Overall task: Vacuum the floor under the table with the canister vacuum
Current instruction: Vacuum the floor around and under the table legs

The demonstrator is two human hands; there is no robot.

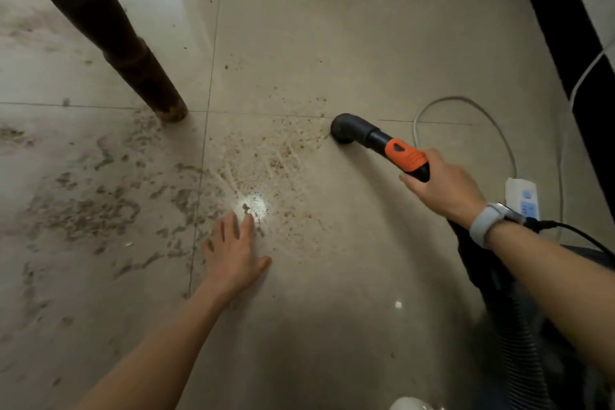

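Note:
My right hand [442, 188] grips the black vacuum handle with its orange grip [404, 155]. The bent black nozzle [346, 130] touches the beige tiled floor [332, 43] at the right edge of a patch of brown crumbs and dust [266, 160]. My left hand [234, 255] lies flat on the floor with straight, spread fingers, just below a bright spot of reflected light. More smeared dirt [86, 213] covers the tiles to the left. The ribbed black vacuum hose [522, 353] runs down under my right forearm.
A dark wooden table leg [109, 40] stands on the floor at upper left. A white power strip [522, 196] with a looping grey cable [466, 103] lies at right, next to a black skirting strip [559, 43]. Furniture base shows at the top edge.

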